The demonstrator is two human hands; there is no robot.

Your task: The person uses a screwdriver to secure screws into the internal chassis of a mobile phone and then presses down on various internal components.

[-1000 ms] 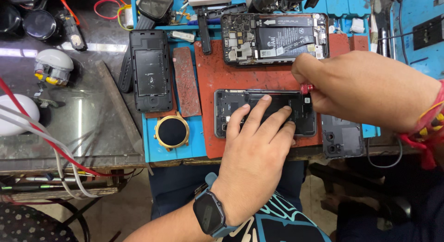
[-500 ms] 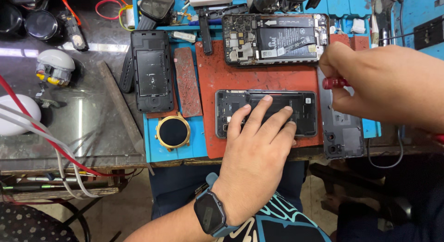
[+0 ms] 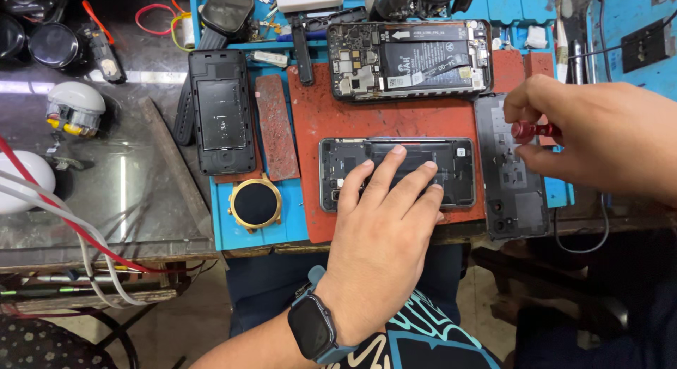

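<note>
Head view, looking down on a cluttered repair surface (image 3: 127,192).

Left hand (image 3: 384,242): palm down, fingers spread flat over the opened black phone body (image 3: 338,171), which lies lengthwise on the worn red rubber work mat (image 3: 395,118). Fingertips press on its right half; nothing pinched. The wrist carries a dark square smartwatch with a blue strap (image 3: 314,327).

Right hand (image 3: 592,136): comes in from the right edge, fingers curled and pinching a small red-handled screwdriver (image 3: 532,130). Its tip is hidden; cannot tell whether it touches anything. The hand hovers over the dark grey phone back cover (image 3: 511,192), which lies upright just beside the right end of the phone body, partly overhanging the mat.

Above the held phone, on the same mat: a second opened phone with its battery and circuit board exposed (image 3: 409,58), well apart from the left hand.

Left of the mat, on the blue tray (image 3: 226,231): a black rectangular phone frame (image 3: 222,111), a narrow rust-red block (image 3: 275,125) beside it, and a round gold-rimmed watch case with a dark face (image 3: 255,204) below them.

Far left: a white domed object (image 3: 74,104), plus red and white cables (image 3: 70,235) trailing across the glossy top.
</note>
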